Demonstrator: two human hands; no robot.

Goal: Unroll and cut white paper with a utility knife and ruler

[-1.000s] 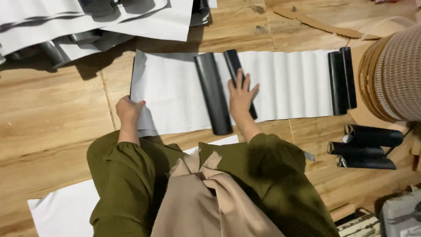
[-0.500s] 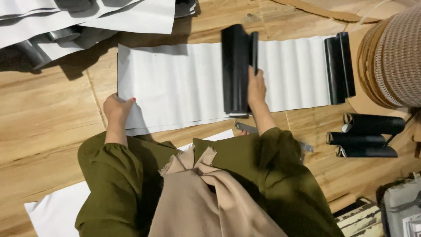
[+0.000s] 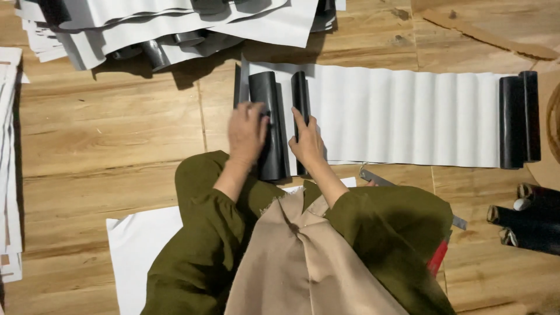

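A long white wavy sheet (image 3: 408, 116) with a black underside lies on the wooden floor in front of me. Its left end is curled into a thick black roll (image 3: 265, 87) and a thinner black fold (image 3: 300, 93) beside it. My left hand (image 3: 247, 133) lies curled over the thick roll. Just to its right, my right hand (image 3: 307, 141) presses on the thinner fold. The sheet's far right end is also curled into a black roll (image 3: 519, 119). My olive sleeves and beige cloth fill the lower view.
A heap of white and black sheets (image 3: 175, 23) lies at the top. A stack of white sheets (image 3: 9, 146) runs along the left edge. Finished black rolls (image 3: 525, 221) lie at the right. A white sheet (image 3: 137, 245) is under my legs, a metal strip (image 3: 379, 177) by my knee.
The black roll has travelled from the sheet's middle to its left end. My left hand left the sheet's corner and now rests on the roll, close beside my right hand.
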